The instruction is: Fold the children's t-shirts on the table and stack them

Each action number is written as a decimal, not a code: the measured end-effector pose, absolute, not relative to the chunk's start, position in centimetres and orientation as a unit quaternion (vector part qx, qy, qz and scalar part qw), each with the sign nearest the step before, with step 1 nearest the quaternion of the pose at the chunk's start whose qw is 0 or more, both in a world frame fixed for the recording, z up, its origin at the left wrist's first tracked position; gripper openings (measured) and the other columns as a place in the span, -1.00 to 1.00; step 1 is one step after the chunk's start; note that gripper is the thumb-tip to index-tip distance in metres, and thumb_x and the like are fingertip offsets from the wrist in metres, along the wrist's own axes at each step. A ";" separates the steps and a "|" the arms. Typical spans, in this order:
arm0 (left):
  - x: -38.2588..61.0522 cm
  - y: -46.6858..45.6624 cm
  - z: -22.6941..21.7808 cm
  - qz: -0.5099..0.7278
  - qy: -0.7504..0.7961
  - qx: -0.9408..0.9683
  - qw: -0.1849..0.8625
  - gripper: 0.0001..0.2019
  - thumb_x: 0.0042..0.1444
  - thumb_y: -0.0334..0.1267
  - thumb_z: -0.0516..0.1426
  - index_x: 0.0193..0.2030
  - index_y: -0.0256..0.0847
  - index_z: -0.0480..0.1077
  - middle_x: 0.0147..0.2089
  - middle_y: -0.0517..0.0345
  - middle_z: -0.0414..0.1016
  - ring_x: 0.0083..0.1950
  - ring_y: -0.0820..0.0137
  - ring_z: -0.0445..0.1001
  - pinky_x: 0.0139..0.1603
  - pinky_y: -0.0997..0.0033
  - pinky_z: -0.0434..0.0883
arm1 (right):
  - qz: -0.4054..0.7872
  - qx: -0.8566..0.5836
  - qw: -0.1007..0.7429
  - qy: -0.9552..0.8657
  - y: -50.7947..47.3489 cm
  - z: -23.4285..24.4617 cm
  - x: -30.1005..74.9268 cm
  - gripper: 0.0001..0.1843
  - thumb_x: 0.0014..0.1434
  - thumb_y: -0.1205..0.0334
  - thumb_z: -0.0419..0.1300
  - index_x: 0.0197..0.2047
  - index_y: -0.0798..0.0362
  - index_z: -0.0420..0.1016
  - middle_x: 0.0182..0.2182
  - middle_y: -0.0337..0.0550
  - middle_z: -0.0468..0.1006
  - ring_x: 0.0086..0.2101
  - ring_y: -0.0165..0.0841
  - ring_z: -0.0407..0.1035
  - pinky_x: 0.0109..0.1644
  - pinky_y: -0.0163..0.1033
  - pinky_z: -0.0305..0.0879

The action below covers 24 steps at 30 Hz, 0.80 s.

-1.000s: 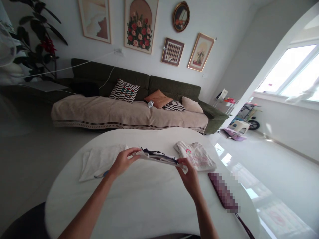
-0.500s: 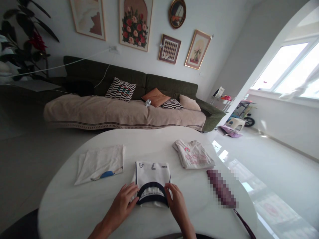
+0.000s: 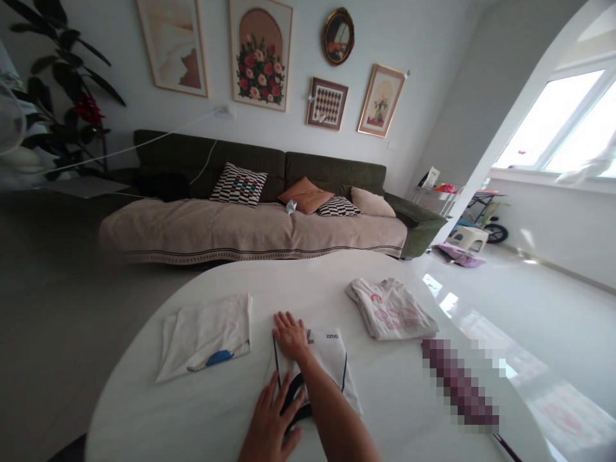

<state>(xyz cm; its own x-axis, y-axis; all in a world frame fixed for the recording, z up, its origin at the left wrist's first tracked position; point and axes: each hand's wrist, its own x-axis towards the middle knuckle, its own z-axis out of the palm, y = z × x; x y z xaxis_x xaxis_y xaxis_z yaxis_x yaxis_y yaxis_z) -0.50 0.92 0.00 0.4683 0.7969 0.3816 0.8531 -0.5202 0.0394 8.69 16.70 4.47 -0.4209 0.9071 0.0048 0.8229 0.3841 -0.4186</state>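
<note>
A folded white jersey (image 3: pixel 331 359) with dark trim, a dark collar and printed letters lies in front of me on the white table (image 3: pixel 192 420). My right hand (image 3: pixel 290 336) rests flat across its far left part, fingers spread, covering some of the print. Nearer to me, my left hand (image 3: pixel 275 414) is open over the collar's left side, fingers apart. My right forearm crosses the jersey and hides part of the collar. To the left lies a folded white cloth garment (image 3: pixel 209 333) with a blue print. A folded white shirt (image 3: pixel 392 311) with pink print sits at the right.
A pixelated dark-red object (image 3: pixel 459 385) with a thin strap lies near the table's right edge. Behind the table stands a green sofa (image 3: pixel 332 168) with a beige cover and several cushions. A white stool (image 3: pixel 469 239) stands on the floor at the right.
My right hand has left the collar's right side and moved forward and left onto the jersey's far part. The left hand has opened flat near the collar. The view has shifted slightly.
</note>
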 end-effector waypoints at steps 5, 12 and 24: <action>-0.6 1.0 0.2 -0.181 -0.481 -0.856 0.060 -0.41 0.12 -0.13 0.02 0.27 0.12 -0.12 0.35 0.13 -0.19 0.28 0.02 -0.06 0.09 0.07 0.25 | 0.200 -0.565 0.139 -0.788 18.7 5.4 10.9 -0.58 0.22 0.12 -0.17 0.09 -0.04 0.25 0.12 -0.15 0.25 0.14 -0.35 0.03 0.15 -0.09 -0.07; -1.0 1.5 1.7 -0.154 -0.476 -0.863 -0.068 -0.57 0.19 -0.13 -0.11 0.21 0.21 0.01 0.32 0.26 -0.08 0.30 0.13 -0.07 0.16 -0.08 0.13 | 0.219 -0.641 0.133 -0.724 15.5 6.2 23.5 -0.78 -0.08 0.15 0.18 -0.36 0.09 0.49 -0.40 -0.22 0.53 -0.36 -0.40 0.35 -0.32 -0.39 0.15; 5.9 9.9 7.8 -0.148 -0.513 -0.830 -0.161 -0.69 -0.11 -0.56 -0.09 -0.38 -0.10 0.35 -0.31 0.21 0.50 0.22 0.28 0.13 0.16 -0.26 -0.36 | 0.159 -0.829 0.274 -0.460 -2.5 1.1 24.1 -0.72 0.14 0.04 -0.18 -0.19 -0.03 0.19 -0.60 -0.27 0.44 -0.51 -0.31 0.38 -0.49 -0.33 0.09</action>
<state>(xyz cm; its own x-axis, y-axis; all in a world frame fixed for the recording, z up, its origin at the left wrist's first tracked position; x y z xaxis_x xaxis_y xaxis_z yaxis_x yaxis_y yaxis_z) 5.90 9.86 7.80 0.4297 0.8993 0.0815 0.8039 -0.4221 0.4190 24.11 -2.49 1.13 0.5256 0.8506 -0.0125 0.6760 -0.4265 -0.6010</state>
